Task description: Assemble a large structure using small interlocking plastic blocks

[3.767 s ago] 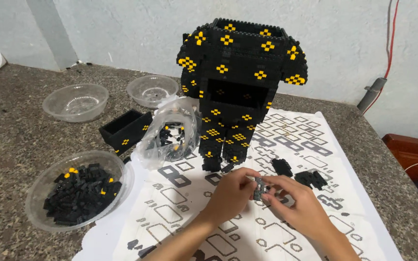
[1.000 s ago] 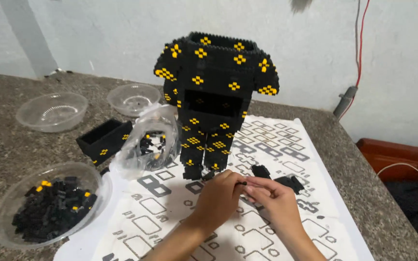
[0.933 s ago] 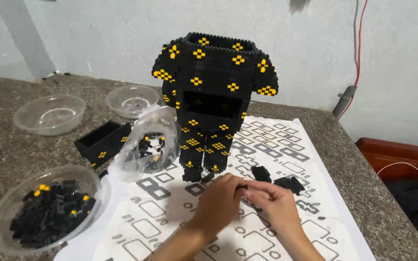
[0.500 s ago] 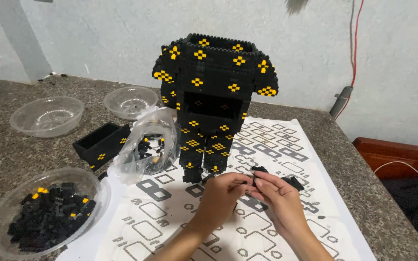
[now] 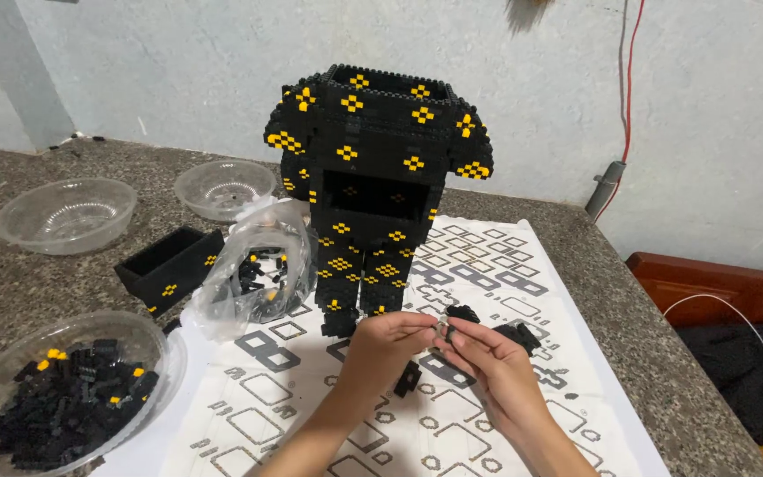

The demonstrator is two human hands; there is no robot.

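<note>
Two clear bowls (image 5: 65, 214) sit empty far left; a near bowl (image 5: 64, 397) holds black bricks. Left hand (image 5: 388, 338) and right hand (image 5: 487, 358) pinch a tiny piece (image 5: 441, 328) before the black figure (image 5: 377, 185); its axis is unclear.

Lighting even, moderately bright, diffuse from above; soft short shadows; focus sharp throughout; mild wide-angle distortion at edges.
</note>
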